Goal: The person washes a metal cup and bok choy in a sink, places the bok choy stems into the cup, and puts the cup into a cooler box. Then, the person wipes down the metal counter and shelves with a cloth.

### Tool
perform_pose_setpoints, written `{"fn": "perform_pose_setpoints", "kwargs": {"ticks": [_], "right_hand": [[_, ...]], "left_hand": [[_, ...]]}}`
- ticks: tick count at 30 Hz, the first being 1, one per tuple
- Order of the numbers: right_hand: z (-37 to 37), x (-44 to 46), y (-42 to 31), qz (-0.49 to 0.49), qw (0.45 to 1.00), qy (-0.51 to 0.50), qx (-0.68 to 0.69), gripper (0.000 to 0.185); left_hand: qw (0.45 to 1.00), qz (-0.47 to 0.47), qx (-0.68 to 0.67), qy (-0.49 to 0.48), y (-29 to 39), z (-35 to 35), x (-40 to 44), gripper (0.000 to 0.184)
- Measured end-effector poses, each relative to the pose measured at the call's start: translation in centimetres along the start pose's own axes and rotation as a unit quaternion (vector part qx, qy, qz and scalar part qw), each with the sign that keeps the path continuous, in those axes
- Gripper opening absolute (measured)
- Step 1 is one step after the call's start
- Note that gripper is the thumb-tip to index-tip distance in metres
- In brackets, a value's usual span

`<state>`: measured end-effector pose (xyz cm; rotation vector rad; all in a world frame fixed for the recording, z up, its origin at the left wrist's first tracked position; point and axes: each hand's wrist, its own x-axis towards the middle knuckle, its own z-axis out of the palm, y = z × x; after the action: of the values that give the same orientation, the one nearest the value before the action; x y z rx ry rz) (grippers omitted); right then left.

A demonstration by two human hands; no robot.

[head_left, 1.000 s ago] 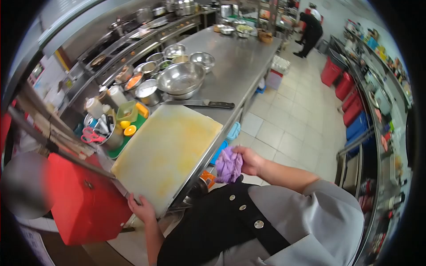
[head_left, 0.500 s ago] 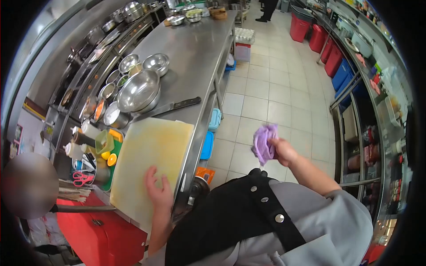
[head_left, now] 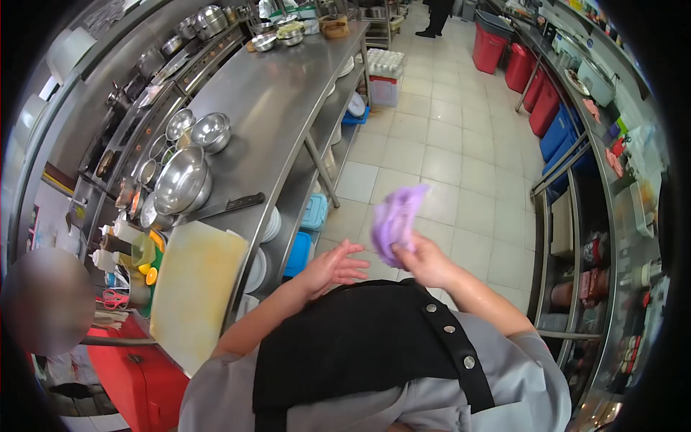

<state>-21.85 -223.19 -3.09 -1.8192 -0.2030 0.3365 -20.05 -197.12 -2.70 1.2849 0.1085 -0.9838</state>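
Bunched in my right hand (head_left: 426, 261) is a purple cloth (head_left: 394, 225), held over the floor in front of my apron and slightly blurred. My left hand (head_left: 332, 269) hovers to its left with fingers spread, holding nothing and apart from the cloth. A yellow-stained white cutting board (head_left: 194, 288) lies on the near end of the steel counter, left of my left arm. Just past the board a knife with a black handle (head_left: 245, 202) rests on the metal. Large steel bowls (head_left: 183, 180) stand beyond the knife.
Squeeze bottles, orange halves (head_left: 151, 275) and pink scissors (head_left: 115, 299) crowd the counter's left side. Blue lidded containers (head_left: 314, 212) and plates sit on the shelf below. Red bins (head_left: 518, 68) and shelving line the right side. A person in dark trousers (head_left: 437, 16) stands far down the aisle.
My left hand has lifted off the cutting board and come across towards the cloth. My right hand has moved left with the cloth. The view has turned to the right.
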Motion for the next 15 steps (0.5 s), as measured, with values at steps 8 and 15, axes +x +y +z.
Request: {"fn": "perform_pose_setpoints", "kwargs": {"ticks": [8,15], "right_hand": [[-3.5,7.0,-2.6,-0.246,0.951,-0.066,-0.173,0.038],[-11.4,15.0,3.7,0.059,0.946,-0.089,-0.306,0.04]], "left_hand": [[0.966,0.102,-0.23,0.057,2.6,-2.1,6.7,0.042],[0.892,0.251,-0.364,0.093,11.7,-10.1,5.1,0.046]]}}
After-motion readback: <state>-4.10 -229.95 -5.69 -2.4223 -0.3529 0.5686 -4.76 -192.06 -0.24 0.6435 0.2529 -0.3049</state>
